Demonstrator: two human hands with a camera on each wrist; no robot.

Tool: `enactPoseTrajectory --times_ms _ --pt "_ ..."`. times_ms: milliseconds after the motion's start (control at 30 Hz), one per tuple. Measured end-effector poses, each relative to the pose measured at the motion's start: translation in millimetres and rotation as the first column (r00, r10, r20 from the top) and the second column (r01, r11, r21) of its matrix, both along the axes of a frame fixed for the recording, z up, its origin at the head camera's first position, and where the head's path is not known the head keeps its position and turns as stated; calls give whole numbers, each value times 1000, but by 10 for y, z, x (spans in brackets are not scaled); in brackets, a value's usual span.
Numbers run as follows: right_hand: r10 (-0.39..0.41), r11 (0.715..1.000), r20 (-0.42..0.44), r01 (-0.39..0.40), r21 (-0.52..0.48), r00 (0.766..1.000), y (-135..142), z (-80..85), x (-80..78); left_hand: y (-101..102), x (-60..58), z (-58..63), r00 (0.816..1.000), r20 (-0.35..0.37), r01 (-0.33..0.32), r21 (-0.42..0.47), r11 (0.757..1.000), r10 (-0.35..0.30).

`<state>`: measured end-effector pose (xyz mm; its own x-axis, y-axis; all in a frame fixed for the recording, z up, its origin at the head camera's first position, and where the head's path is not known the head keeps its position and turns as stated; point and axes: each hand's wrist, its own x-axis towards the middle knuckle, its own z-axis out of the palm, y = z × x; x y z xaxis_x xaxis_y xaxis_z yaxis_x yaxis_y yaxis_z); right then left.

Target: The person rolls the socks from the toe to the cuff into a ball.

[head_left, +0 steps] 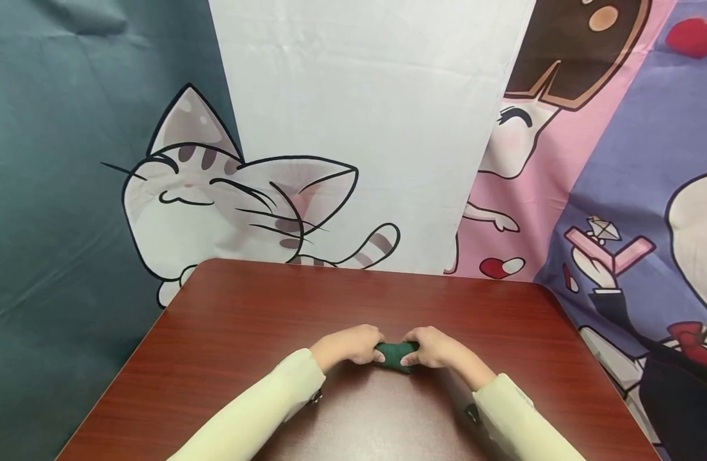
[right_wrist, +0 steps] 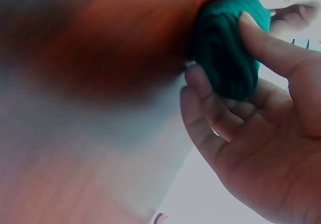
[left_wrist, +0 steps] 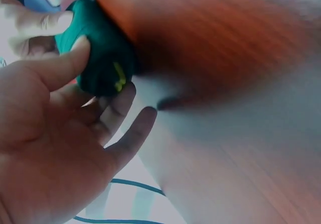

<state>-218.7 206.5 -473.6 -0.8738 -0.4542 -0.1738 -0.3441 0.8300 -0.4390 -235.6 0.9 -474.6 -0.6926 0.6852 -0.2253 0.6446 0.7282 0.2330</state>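
A dark green rolled cloth (head_left: 396, 356) is held level between both hands over the middle of the table. My left hand (head_left: 353, 344) grips its left end, thumb on the near side. At the opposite end my right hand (head_left: 437, 347) pinches it the same way. In the left wrist view, a small yellow mark shows on the end of the rolled cloth (left_wrist: 103, 50). The right wrist view shows folded layers at the other end of the rolled cloth (right_wrist: 228, 48). On both hands the lower fingers reach beneath the roll.
The reddish-brown wooden table (head_left: 261, 307) has rounded far corners. Behind it hangs a printed backdrop (head_left: 365, 96) with a cartoon cat and cartoon people. Pale sleeves (head_left: 261, 410) cover both forearms.
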Motion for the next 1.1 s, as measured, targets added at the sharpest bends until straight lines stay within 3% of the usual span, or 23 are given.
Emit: enactPoseTrajectory --times_ms 167,333,733,933,1100 --pt "30 997 66 -34 63 997 -60 45 -102 -17 -120 95 993 122 -2 -2 1000 2" --pt "101 992 80 -107 72 992 -73 85 -150 -36 -183 110 986 169 -14 8 1000 12" --pt "157 988 180 -157 -16 971 -47 63 -190 -78 -176 59 983 181 -29 107 994 10" --pt "115 993 167 -108 -48 979 -16 45 -200 -131 -159 85 983 183 -40 173 984 8" --pt "109 988 132 -92 -125 985 18 45 -202 -183 -154 136 990 138 -26 200 980 -2"
